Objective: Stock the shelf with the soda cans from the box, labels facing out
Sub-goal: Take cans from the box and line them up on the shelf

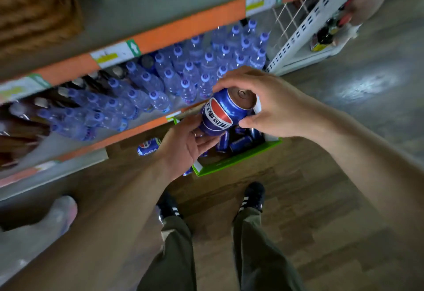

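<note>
Both hands hold a blue aluminium soda can [221, 113] above the green cardboard box [231, 164]. The left hand [187, 145] cups its base, fingers curled; the right hand [269, 102] grips its top rim. Far left, the shelf [128, 134] holds clear plastic water bottles [174, 77].

**Your count, kind by kind**

You have one blue soda can [220, 113] held up, one can on the bottom shelf [148, 146], and one green box [236, 161]. The cans inside it and the water bottles [190, 73] are too crowded to count.
</note>
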